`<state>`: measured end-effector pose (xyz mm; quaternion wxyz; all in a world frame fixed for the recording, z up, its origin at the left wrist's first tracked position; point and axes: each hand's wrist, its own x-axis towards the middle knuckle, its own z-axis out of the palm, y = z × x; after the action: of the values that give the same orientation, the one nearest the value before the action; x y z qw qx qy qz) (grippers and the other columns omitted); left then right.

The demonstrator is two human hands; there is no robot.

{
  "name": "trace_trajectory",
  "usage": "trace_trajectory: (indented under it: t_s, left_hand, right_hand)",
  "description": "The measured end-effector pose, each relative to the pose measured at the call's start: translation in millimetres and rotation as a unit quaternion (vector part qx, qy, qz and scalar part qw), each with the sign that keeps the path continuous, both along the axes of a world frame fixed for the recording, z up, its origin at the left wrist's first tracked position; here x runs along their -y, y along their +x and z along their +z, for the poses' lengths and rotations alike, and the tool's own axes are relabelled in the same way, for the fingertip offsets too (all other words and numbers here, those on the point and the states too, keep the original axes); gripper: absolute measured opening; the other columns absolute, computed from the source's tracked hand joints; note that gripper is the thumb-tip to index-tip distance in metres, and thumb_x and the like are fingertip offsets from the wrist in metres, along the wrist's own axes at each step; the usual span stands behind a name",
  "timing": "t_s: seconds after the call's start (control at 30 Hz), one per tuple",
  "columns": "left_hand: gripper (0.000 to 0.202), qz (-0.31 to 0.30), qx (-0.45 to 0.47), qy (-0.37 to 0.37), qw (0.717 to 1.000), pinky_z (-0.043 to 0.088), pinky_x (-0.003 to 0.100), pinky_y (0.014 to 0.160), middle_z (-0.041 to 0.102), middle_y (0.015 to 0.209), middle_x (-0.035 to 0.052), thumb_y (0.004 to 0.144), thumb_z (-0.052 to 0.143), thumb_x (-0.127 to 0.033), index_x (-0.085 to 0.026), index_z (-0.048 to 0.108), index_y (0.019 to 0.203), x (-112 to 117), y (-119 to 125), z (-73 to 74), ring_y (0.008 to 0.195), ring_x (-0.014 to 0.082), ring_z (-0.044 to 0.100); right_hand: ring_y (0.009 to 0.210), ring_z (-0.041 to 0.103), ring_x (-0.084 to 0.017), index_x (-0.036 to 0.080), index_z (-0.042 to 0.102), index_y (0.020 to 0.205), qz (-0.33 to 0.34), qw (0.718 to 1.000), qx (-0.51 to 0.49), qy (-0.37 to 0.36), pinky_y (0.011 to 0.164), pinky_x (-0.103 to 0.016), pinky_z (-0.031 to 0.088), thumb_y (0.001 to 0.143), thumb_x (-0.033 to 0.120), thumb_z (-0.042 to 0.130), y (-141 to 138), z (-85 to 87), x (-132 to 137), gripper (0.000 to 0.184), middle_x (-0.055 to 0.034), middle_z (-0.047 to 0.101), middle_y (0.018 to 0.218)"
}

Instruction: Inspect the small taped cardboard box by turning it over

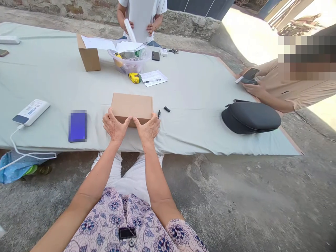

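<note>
A closed brown cardboard box (132,104) lies flat on the cloth-covered table in front of me. My left hand (114,126) grips its near left corner, fingers along the left side and thumb on the front face. On the near right corner, my right hand (148,128) holds it the same way. Both thumb tips almost meet at the middle of the front. Just beyond the right hand lies a black marker (159,114), uncapped and partly hidden by the fingers. Its black cap (167,109) rests apart, a little to the right.
Behind the box are a yellow tape measure (134,77), paper with a pen (154,78), a plastic basket (131,66) and another cardboard box (90,59). A purple-screened phone (77,126) and power bank (31,112) lie left; a black case (251,117) sits right. Two other people are near.
</note>
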<state>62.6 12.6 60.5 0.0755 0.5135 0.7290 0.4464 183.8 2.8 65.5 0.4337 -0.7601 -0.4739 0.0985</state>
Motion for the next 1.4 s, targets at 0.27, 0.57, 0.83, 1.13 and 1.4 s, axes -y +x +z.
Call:
trace_trajectory:
  t_s: [0.27, 0.57, 0.83, 1.13, 1.4]
  left_hand:
    - [0.095, 0.007, 0.033, 0.0, 0.999, 0.041, 0.061, 0.106, 0.049, 0.134, 0.0247, 0.067, 0.084, -0.059, -0.018, 0.04, 0.141, -1, -4, 0.5, 0.133, 0.0452, 0.044]
    - [0.065, -0.042, 0.067, 0.046, 0.996, 0.045, 0.05, 0.108, 0.054, 0.129, 0.0191, 0.079, 0.078, -0.046, -0.018, 0.051, 0.131, -8, -27, -14.5, 0.128, 0.0346, 0.051]
    - [0.023, -0.078, 0.106, 0.078, 0.988, 0.055, 0.03, 0.082, 0.066, 0.103, 0.0095, 0.094, 0.056, -0.034, -0.017, 0.065, 0.106, -8, -54, -42.2, 0.097, 0.0194, 0.064]
    - [0.015, -0.086, 0.159, 0.022, 0.983, 0.051, 0.027, 0.077, 0.067, 0.086, 0.003, 0.093, 0.05, -0.029, -0.019, 0.062, 0.091, -5, -61, -63.8, 0.079, 0.0148, 0.062]
    - [0.01, -0.085, 0.097, 0.014, 0.992, 0.051, 0.033, 0.085, 0.067, 0.096, 0.0071, 0.086, 0.052, -0.02, -0.02, 0.058, 0.094, -7, -59, -67.0, 0.09, 0.02, 0.064]
  right_hand:
    - [0.118, 0.052, -0.037, 0.019, 0.047, 0.127, 0.006, 0.999, -0.025, 0.022, 0.098, -0.053, 0.045, 0.072, 0.068, 0.075, 6, -4.8, -4, 0.079, -0.0195, 0.057, 0.121]
    - [0.094, 0.059, -0.019, 0.022, 0.063, 0.119, 0.058, 0.987, -0.121, 0.086, 0.089, -0.034, 0.049, 0.099, 0.044, 0.042, 34, -22.6, -6, 0.036, -0.0072, 0.067, 0.104]
    - [0.114, 0.06, -0.022, 0.019, 0.064, 0.128, 0.088, 0.977, -0.135, 0.137, 0.096, -0.036, 0.051, 0.101, 0.05, 0.036, 41, -42.3, -12, 0.05, -0.0117, 0.068, 0.118]
    - [0.105, 0.062, -0.02, 0.018, 0.062, 0.126, 0.077, 0.976, -0.153, 0.132, 0.094, -0.035, 0.052, 0.1, 0.047, 0.038, 46, -60.1, -11, 0.046, -0.0103, 0.067, 0.111]
    - [0.089, 0.062, -0.02, 0.019, 0.06, 0.095, 0.037, 0.994, -0.091, 0.045, 0.087, -0.033, 0.048, 0.096, 0.038, 0.044, 43, -73.0, 1, 0.025, -0.0073, 0.07, 0.096]
